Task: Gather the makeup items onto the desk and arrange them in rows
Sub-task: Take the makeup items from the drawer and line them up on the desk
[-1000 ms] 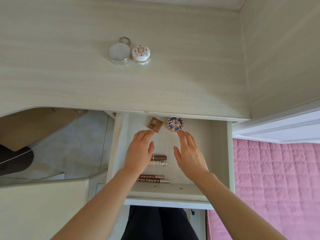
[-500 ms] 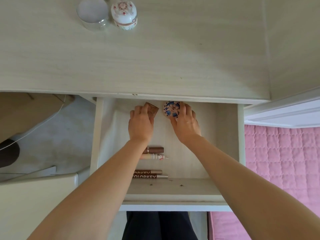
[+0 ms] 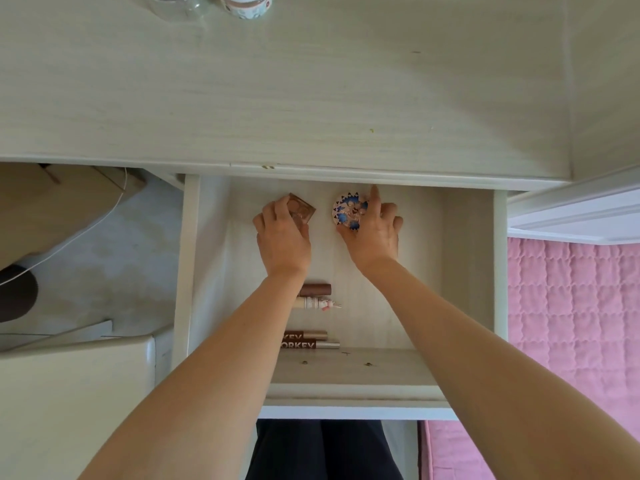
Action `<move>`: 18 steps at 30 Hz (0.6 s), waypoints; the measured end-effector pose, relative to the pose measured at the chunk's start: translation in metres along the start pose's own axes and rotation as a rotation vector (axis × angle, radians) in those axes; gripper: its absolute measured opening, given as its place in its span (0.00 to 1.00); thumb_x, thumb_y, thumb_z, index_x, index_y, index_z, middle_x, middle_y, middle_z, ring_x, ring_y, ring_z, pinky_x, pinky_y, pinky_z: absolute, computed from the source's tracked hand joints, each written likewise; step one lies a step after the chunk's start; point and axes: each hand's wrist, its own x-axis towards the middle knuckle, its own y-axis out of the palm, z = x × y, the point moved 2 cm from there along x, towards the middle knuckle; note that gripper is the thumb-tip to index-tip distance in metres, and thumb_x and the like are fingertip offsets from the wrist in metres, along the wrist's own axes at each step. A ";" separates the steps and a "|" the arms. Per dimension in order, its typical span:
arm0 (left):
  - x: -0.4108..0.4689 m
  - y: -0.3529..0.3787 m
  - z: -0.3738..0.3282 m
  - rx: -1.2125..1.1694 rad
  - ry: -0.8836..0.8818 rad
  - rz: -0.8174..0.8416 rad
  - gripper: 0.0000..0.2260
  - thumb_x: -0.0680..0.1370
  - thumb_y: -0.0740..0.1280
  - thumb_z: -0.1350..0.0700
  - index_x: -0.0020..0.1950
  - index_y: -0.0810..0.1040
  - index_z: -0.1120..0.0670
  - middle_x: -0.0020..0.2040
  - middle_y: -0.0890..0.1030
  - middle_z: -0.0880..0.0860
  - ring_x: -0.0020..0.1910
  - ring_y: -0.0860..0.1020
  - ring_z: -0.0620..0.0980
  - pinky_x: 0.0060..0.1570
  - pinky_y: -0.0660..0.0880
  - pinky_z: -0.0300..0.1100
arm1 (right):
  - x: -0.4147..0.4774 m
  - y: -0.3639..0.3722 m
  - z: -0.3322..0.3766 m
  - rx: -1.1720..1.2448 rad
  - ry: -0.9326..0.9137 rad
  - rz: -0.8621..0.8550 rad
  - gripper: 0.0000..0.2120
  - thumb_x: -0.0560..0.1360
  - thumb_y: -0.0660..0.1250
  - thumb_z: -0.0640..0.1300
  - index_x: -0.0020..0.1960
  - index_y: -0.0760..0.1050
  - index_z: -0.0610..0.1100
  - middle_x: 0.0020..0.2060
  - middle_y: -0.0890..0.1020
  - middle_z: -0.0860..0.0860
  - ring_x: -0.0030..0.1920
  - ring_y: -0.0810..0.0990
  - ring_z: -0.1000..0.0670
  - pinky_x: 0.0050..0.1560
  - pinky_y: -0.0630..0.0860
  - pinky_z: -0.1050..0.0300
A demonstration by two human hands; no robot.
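Both hands reach into the open drawer under the pale wooden desk. My left hand has its fingers closed on a small brown square eyeshadow compact at the drawer's back. My right hand grips a round compact with a blue flower pattern. Nearer me in the drawer lie a brown tube, a cream tube and two brown-and-gold "COLORKEY" tubes. On the desk's far edge stand a clear round jar and a white patterned pot, both cut off by the frame.
A pink quilted bed cover lies to the right of the drawer. A white cable and a tan surface sit under the desk at the left. A pale cabinet top is at lower left.
Both hands moved from the drawer's middle to its back and closed on the two compacts. The view tilted down, pushing the desk items to the top edge.
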 end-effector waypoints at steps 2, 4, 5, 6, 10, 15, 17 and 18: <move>-0.005 -0.001 0.001 -0.002 -0.003 0.008 0.25 0.73 0.71 0.59 0.69 0.68 0.55 0.65 0.71 0.56 0.64 0.66 0.58 0.61 0.70 0.50 | -0.006 0.002 -0.003 0.072 0.069 0.022 0.44 0.72 0.71 0.51 0.77 0.48 0.46 0.64 0.62 0.40 0.62 0.64 0.39 0.61 0.69 0.45; -0.010 -0.002 0.003 0.006 -0.020 0.016 0.28 0.71 0.73 0.59 0.69 0.68 0.55 0.64 0.70 0.57 0.63 0.66 0.59 0.60 0.70 0.50 | -0.013 0.003 -0.005 0.123 0.108 0.031 0.42 0.71 0.73 0.49 0.75 0.51 0.48 0.63 0.62 0.40 0.61 0.64 0.39 0.62 0.69 0.45; -0.012 -0.003 0.004 0.008 -0.033 0.021 0.29 0.71 0.73 0.60 0.70 0.67 0.55 0.64 0.69 0.58 0.63 0.65 0.59 0.60 0.70 0.50 | -0.016 0.004 -0.005 0.143 0.118 0.031 0.40 0.70 0.73 0.48 0.74 0.54 0.48 0.62 0.62 0.41 0.61 0.64 0.39 0.62 0.70 0.45; -0.014 -0.004 0.004 0.003 -0.047 0.027 0.30 0.71 0.73 0.60 0.70 0.67 0.55 0.64 0.68 0.58 0.62 0.65 0.59 0.60 0.70 0.49 | -0.020 0.004 -0.006 0.163 0.125 0.032 0.38 0.70 0.74 0.47 0.72 0.56 0.48 0.62 0.62 0.41 0.61 0.64 0.39 0.61 0.70 0.45; -0.022 -0.005 0.008 -0.110 -0.067 0.040 0.28 0.70 0.72 0.65 0.69 0.69 0.56 0.64 0.65 0.58 0.59 0.71 0.57 0.57 0.73 0.44 | -0.031 0.006 -0.008 0.290 0.162 0.032 0.35 0.66 0.76 0.41 0.66 0.60 0.47 0.61 0.62 0.43 0.60 0.64 0.41 0.60 0.71 0.47; -0.031 -0.013 0.014 -0.230 -0.141 0.080 0.26 0.68 0.75 0.63 0.63 0.71 0.57 0.59 0.70 0.56 0.48 0.74 0.52 0.47 0.71 0.40 | -0.041 0.003 -0.012 0.482 0.156 0.057 0.30 0.67 0.74 0.35 0.60 0.60 0.45 0.56 0.70 0.45 0.55 0.72 0.45 0.52 0.76 0.52; -0.035 -0.015 0.018 -0.291 -0.160 0.121 0.25 0.68 0.76 0.61 0.62 0.71 0.56 0.54 0.76 0.54 0.47 0.75 0.50 0.46 0.69 0.37 | -0.047 0.000 -0.014 0.549 0.175 0.077 0.26 0.70 0.71 0.34 0.59 0.60 0.46 0.54 0.73 0.45 0.52 0.76 0.46 0.48 0.79 0.52; -0.037 -0.017 0.020 -0.322 -0.175 0.143 0.23 0.69 0.75 0.61 0.61 0.71 0.56 0.52 0.78 0.52 0.47 0.76 0.49 0.45 0.69 0.36 | -0.050 -0.001 -0.015 0.554 0.179 0.076 0.24 0.72 0.70 0.34 0.59 0.61 0.47 0.53 0.74 0.45 0.51 0.77 0.46 0.47 0.80 0.51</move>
